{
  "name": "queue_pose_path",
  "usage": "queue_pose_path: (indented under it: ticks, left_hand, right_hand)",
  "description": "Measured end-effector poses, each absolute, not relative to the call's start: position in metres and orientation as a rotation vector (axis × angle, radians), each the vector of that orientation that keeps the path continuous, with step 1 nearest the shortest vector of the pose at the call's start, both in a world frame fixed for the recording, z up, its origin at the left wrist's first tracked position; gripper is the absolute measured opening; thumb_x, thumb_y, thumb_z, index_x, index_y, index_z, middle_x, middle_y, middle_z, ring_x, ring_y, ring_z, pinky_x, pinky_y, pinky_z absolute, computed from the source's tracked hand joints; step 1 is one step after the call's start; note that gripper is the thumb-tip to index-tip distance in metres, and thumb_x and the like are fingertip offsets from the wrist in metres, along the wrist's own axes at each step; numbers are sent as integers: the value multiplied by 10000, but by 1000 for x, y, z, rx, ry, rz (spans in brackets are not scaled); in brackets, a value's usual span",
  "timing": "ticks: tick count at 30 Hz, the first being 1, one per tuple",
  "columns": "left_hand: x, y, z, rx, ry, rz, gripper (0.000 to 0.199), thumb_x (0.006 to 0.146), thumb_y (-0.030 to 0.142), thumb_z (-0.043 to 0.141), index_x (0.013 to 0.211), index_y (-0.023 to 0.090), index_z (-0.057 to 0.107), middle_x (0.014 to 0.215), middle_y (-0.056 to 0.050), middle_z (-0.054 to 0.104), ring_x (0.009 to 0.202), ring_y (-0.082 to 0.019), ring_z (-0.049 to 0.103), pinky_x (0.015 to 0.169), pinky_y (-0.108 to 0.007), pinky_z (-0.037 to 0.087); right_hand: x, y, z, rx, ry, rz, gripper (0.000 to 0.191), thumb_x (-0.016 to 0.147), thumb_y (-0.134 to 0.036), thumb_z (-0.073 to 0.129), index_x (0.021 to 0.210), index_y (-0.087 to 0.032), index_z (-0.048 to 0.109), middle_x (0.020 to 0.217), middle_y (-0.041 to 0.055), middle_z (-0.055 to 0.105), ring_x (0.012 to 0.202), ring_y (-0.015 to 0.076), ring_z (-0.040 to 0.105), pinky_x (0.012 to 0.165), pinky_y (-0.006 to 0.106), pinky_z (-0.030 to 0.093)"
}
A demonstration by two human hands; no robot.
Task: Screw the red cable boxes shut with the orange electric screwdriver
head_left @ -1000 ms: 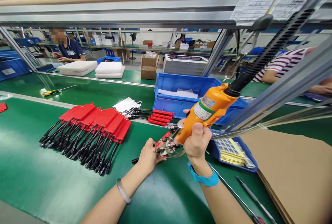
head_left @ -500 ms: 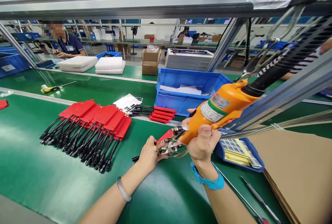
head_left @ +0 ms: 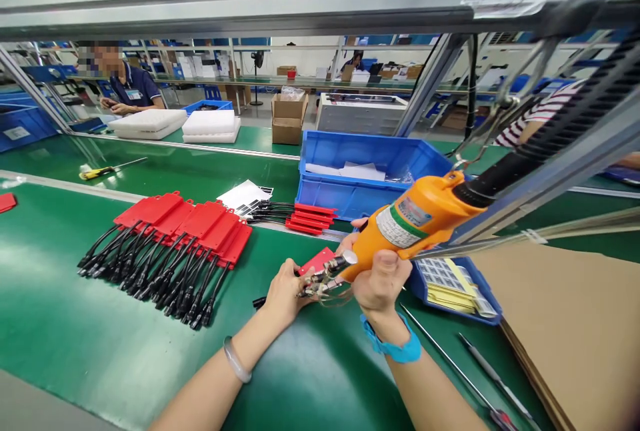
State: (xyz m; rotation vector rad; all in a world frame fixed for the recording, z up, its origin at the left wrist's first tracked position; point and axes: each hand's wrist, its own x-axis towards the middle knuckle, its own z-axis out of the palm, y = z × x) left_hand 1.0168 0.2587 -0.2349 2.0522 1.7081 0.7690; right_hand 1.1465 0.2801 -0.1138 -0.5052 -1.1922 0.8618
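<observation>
Clock face centred on the red case [head_left: 317, 262] we're working on, which is right in front of us just above the green bench [head_left: 340, 364]. Our left hand [head_left: 285, 294] is gripping its near end, though the fingertips are partly hidden. A black plug [head_left: 259, 302] pokes out beside that hand, around 8 o'clock.

Our right hand [head_left: 383, 281] is wrapped around the orange power tool [head_left: 400, 231], nose tilted down over the case. Can't honestly tell if the tip touches it, too much metal hardware in the way.

Rest of the spread: a fat row of red cases with cables [head_left: 187, 228] at 9 to 10, a smaller stack of cases [head_left: 310, 219] at 12 and a big blue bin [head_left: 335, 196] at 1. Around 3 to 4 we've got a small blue tray [head_left: 493, 304] with yellow sheets [head_left: 450, 299] in it, and a long screwdriver [head_left: 450, 364] at 4.
</observation>
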Motion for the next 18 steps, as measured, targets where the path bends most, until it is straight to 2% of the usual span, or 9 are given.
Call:
queue_pose_path:
  ticks: [3,6,9,11,13,16,18]
  left_hand:
    - [1016,256,-229,2203,1695,721,307,755,365,698,1034,248,647,1007,-62,480,884,-207,499,748,-319,467]
    - [1017,254,-225,2358,1761,654,526,751,438,695,1224,254,556,1087,-93,479,914,-235,496,795,-377,482]
    - [1018,255,-224,2399,1850,554,595,735,473,700,1257,237,537,1076,-113,493,900,-257,521,782,-412,499]
    - [1016,259,-221,2427,1853,517,505,777,419,671,1234,234,557,1067,-116,514,892,-256,540,778,-411,502]
    - [1009,268,-214,2491,1806,511,461,806,349,647,1243,240,549,1148,-127,513,965,-264,541,834,-414,486]
    - [993,293,-202,2598,1731,493,525,791,227,659,1292,256,505,1297,-135,467,1151,-284,472,963,-443,409]
    - [982,313,-197,2650,1701,473,551,777,176,662,1295,274,500,1329,-126,462,1211,-281,440,1019,-473,349]
  right_hand:
    - [1164,274,-92,-520,-1150,908,449,793,-576,522,1010,-187,580,580,-23,542,370,123,476,290,243,383]
    - [1190,266,-60,-616,-1085,886,552,717,-670,553,982,-189,611,569,-16,536,393,152,500,296,274,399]
    - [1213,261,-39,-682,-1076,877,611,666,-695,582,972,-169,636,535,3,530,365,162,478,279,291,380]
    - [1224,262,-36,-686,-1091,872,593,665,-663,605,974,-158,645,539,20,540,359,175,486,253,291,362]
    - [1230,265,-40,-680,-1091,862,536,668,-619,630,936,-155,655,565,35,556,359,179,494,233,288,353]
    - [1236,271,-48,-688,-1086,867,426,698,-556,646,853,-159,659,627,51,584,383,161,502,251,283,380]
    - [1239,274,-52,-686,-1104,880,369,741,-516,633,860,-167,657,675,58,602,422,161,526,291,290,425]
